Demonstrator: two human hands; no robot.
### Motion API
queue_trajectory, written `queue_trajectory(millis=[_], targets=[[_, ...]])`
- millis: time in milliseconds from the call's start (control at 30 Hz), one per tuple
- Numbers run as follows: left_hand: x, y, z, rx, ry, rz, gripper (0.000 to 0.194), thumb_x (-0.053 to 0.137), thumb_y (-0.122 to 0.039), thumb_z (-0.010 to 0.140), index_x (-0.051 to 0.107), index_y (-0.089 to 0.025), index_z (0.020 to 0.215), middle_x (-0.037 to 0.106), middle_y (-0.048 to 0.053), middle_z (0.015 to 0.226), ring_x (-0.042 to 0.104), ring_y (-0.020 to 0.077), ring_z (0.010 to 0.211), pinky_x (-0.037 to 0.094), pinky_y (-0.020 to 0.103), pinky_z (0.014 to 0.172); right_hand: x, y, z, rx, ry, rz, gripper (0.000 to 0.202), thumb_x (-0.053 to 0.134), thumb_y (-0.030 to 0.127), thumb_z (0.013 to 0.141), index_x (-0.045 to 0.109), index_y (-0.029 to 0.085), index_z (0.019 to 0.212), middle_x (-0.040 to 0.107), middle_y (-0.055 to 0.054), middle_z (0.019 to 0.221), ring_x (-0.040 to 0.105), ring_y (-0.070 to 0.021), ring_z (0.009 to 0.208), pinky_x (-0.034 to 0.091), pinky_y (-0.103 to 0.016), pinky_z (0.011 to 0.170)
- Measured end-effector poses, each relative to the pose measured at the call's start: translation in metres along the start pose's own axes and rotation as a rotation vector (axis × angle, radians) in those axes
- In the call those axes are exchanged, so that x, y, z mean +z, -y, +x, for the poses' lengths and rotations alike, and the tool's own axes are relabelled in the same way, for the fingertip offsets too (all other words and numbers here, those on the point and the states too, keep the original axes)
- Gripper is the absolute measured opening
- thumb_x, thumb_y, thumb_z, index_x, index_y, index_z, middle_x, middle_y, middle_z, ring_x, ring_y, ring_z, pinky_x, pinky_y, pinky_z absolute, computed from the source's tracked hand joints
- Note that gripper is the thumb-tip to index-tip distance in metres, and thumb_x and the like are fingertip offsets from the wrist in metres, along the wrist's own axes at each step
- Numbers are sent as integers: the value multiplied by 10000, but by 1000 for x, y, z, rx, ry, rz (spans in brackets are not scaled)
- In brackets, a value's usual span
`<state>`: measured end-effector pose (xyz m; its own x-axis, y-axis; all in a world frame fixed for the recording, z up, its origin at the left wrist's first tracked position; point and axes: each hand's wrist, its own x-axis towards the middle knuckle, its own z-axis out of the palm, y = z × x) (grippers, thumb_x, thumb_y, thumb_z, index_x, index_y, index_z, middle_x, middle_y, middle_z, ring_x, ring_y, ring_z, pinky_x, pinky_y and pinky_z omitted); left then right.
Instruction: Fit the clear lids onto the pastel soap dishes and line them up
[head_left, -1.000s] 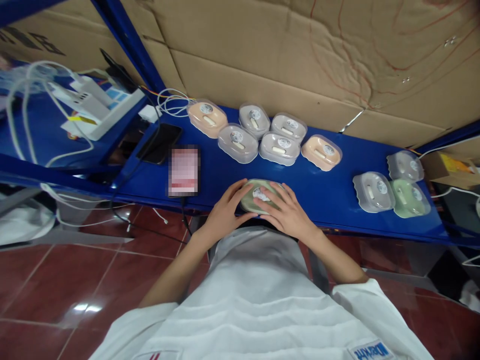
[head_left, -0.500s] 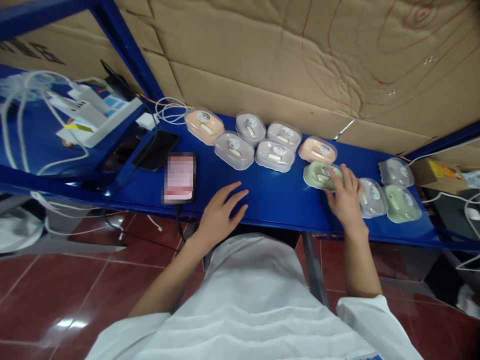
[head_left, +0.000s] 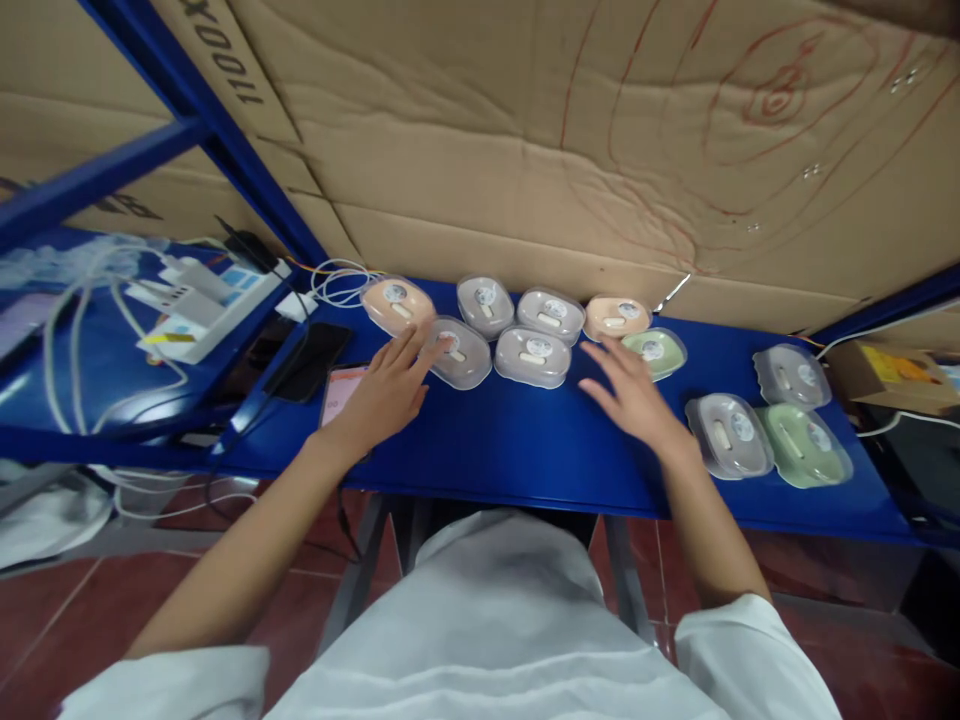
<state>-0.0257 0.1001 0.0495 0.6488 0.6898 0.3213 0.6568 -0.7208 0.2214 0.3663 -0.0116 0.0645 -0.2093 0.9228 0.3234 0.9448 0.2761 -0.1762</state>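
Observation:
Several clear-lidded oval cases lie on the blue shelf (head_left: pixel 510 440). My left hand (head_left: pixel 386 390) has its fingers spread, empty, at the near side of the peach case (head_left: pixel 396 303) and the left grey case (head_left: pixel 463 362); whether it touches them I cannot tell. My right hand (head_left: pixel 626 388) is spread and empty, just in front of the second peach case (head_left: pixel 616 318) and left of a green case (head_left: pixel 660 352). Between the hands sit more grey cases, among them a front one (head_left: pixel 532 357) and one behind it (head_left: pixel 553 314).
At the right are a grey case (head_left: pixel 729 437), another green case (head_left: pixel 808 448) and a yellow-lined carton (head_left: pixel 892 375). A phone (head_left: pixel 342 390) lies partly under my left hand, a black phone (head_left: pixel 311 360) beside it. A white power strip (head_left: pixel 225 318) with cables stands at the left. Cardboard (head_left: pixel 465 160) rises behind.
My left hand has moved left and forward to the left cases. The right hand has come off the green case and moved left; that case now sits against the right peach one. The view has shifted.

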Motion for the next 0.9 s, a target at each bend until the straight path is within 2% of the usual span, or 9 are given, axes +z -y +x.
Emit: queue_trajectory(millis=[67, 133, 333, 400, 467, 567, 667, 733, 900], targets=[[0, 8, 18, 66, 59, -7, 581, 579, -175, 922, 579, -227, 1502, 547, 182, 1591, 492, 387, 1513, 445, 623, 1189, 17, 20, 13, -94, 26, 45, 638, 567, 537, 1056, 458, 246, 1613, 404, -153, 1704, 350, -349, 1595, 347, -595, 1260], [-2, 8, 30, 106, 98, -8, 474, 667, -263, 925, 662, -221, 1398, 648, 185, 1451, 574, 399, 1419, 486, 607, 1143, 31, 33, 21, -114, 33, 49, 628, 620, 497, 1038, 491, 238, 1596, 453, -157, 1672, 339, -364, 1596, 332, -620, 1261], [5, -30, 34, 48, 126, -157, 443, 810, -479, 887, 744, -272, 1273, 702, 92, 1142, 696, 276, 1042, 578, 446, 972, 32, 24, 8, 35, -96, 116, 353, 519, 313, 1090, 674, 268, 1404, 702, -120, 1393, 619, -310, 1308, 481, -529, 1100], [16, -49, 30, -35, 64, -150, 390, 770, -464, 928, 745, -277, 1270, 695, 85, 1130, 693, 265, 1031, 582, 415, 932, 27, 17, 2, 57, -94, 98, 387, 554, 398, 1078, 652, 264, 1428, 668, -141, 1447, 592, -350, 1348, 461, -578, 1109], [26, -71, 24, -145, -96, -61, 351, 694, -396, 993, 717, -266, 1318, 685, 125, 1239, 673, 307, 1157, 555, 463, 984, 25, 12, -1, 78, -81, 78, 453, 584, 465, 1059, 621, 263, 1463, 618, -149, 1519, 547, -387, 1410, 456, -603, 1109], [35, -105, 10, -193, -252, -15, 326, 602, -295, 1046, 673, -249, 1360, 652, 163, 1370, 643, 325, 1261, 528, 498, 1030, 22, 7, 0, 160, -146, 77, 436, 500, 373, 1099, 578, 253, 1511, 651, -139, 1487, 572, -362, 1401, 457, -574, 1117], [36, -127, -6, -14, -49, -57, 356, 713, -372, 991, 686, -257, 1327, 702, 137, 1346, 674, 337, 1214, 539, 519, 1008, 19, 11, 2, 175, -240, 48, 433, 441, 259, 1106, 575, 242, 1517, 677, -140, 1452, 593, -341, 1375, 432, -558, 1133], [35, -129, -11, 66, 42, -86, 368, 720, -335, 991, 679, -247, 1345, 736, 118, 1322, 693, 319, 1205, 549, 503, 1013, 21, 20, 2, 66, -181, 38, 397, 486, 276, 1100, 615, 229, 1472, 694, -137, 1428, 633, -321, 1311, 452, -520, 1103], [36, -107, -4, 177, 55, -161, 301, 616, -297, 1061, 687, -232, 1346, 763, 88, 1336, 706, 271, 1237, 543, 472, 1070, 34, 43, 4, -24, 15, -57, 386, 577, 302, 1078, 641, 163, 1433, 716, -163, 1393, 667, -316, 1256, 471, -500, 1082]])
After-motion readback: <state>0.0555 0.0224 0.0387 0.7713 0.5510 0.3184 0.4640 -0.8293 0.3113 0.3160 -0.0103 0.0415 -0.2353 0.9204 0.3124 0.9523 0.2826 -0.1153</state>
